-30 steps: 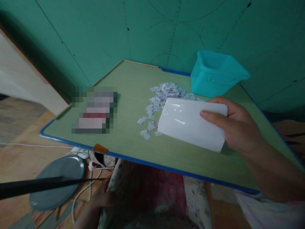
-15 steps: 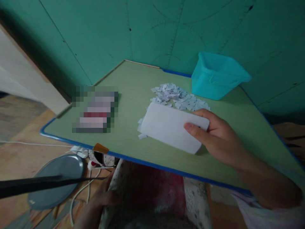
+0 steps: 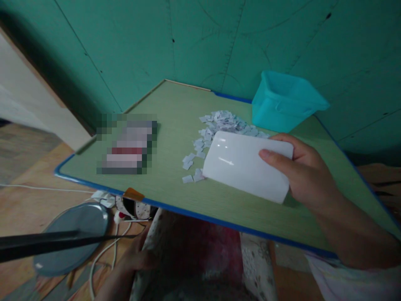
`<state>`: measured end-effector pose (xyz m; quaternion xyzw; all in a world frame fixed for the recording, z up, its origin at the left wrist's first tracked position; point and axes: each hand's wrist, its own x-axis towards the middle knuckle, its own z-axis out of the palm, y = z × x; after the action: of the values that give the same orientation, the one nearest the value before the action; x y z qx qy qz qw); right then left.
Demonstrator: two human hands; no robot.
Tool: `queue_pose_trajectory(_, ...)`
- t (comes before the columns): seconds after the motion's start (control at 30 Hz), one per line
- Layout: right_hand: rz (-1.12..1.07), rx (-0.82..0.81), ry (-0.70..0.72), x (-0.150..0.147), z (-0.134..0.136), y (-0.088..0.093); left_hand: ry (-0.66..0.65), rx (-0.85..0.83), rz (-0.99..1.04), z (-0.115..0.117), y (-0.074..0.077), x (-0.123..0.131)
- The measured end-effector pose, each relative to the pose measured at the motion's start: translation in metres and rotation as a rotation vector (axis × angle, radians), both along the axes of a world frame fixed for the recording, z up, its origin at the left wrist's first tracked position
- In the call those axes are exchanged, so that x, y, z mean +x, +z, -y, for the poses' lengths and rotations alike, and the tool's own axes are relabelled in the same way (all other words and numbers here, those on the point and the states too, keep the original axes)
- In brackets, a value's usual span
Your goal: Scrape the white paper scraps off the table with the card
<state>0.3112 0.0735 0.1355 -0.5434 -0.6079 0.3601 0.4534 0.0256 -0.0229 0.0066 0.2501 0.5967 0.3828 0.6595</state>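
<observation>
My right hand (image 3: 302,171) grips the right end of a glossy white plastic scraper-like piece (image 3: 241,163), thumb on top and fingers underneath. The piece has rounded corners and is tilted just over the table. Its far edge hides part of a heap of torn white paper bits (image 3: 227,120). A few loose paper bits (image 3: 189,160) lie to its left. Down below the table edge, my left hand (image 3: 140,259) is beside my leg, dim, with its fingers mostly hidden.
A turquoise plastic bin (image 3: 282,104) stands at the back right of the pale green table (image 3: 169,108). At the left lies a blurred-out phone-like object (image 3: 128,146). A grey oval-looking lid (image 3: 75,238) and a white cable (image 3: 94,267) are on the floor. A black strap (image 3: 46,242) crosses the lower left.
My right hand has moved the white piece to the right and tilted it so its surface shines. More loose paper bits show at its left. My left hand has barely moved.
</observation>
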Motion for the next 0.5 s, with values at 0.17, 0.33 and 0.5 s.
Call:
queue_pose_trajectory(0.17,-0.052,-0.001,-0.048,0.004,0.0,0.001,0.101,-0.057,0.174,0.007,-0.002,0.008)
queue_pose_trajectory(0.33,0.022,0.012,0.021,0.004,0.002,-0.001,-0.13,-0.032,0.11,-0.003,-0.005,-0.008)
queue_pose_trajectory(0.5,0.071,0.033,0.044,0.006,0.004,0.002,-0.201,-0.04,0.085,-0.009,-0.005,-0.019)
